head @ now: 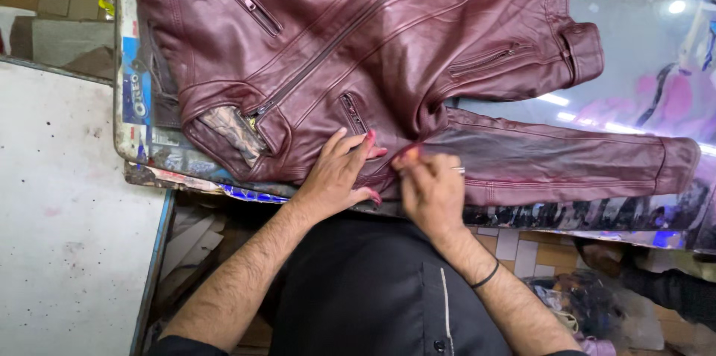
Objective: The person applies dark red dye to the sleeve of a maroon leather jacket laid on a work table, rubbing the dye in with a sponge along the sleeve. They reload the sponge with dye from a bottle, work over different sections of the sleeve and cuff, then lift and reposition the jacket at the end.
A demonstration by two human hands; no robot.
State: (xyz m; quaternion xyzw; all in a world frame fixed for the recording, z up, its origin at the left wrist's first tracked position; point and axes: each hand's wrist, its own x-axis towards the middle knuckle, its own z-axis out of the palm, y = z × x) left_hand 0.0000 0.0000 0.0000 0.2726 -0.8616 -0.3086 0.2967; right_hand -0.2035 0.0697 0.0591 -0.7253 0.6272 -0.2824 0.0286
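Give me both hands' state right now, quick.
Left hand: open, flat on the maroon leather jacket.
Right hand: fingertips pinched on the jacket's hem.

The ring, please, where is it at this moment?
The ring sits on a finger of the right hand, centre frame, over the maroon leather jacket near its sleeve.

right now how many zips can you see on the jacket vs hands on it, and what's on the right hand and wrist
Maroon leather jacket: 1
Pocket zips: 3 (upper left, near the left hand, right side)
Long diagonal front zip: 1
Hands on the jacket: 2 (left hand, right hand)
Ring: 1
Black wristband: 1
Total: 9
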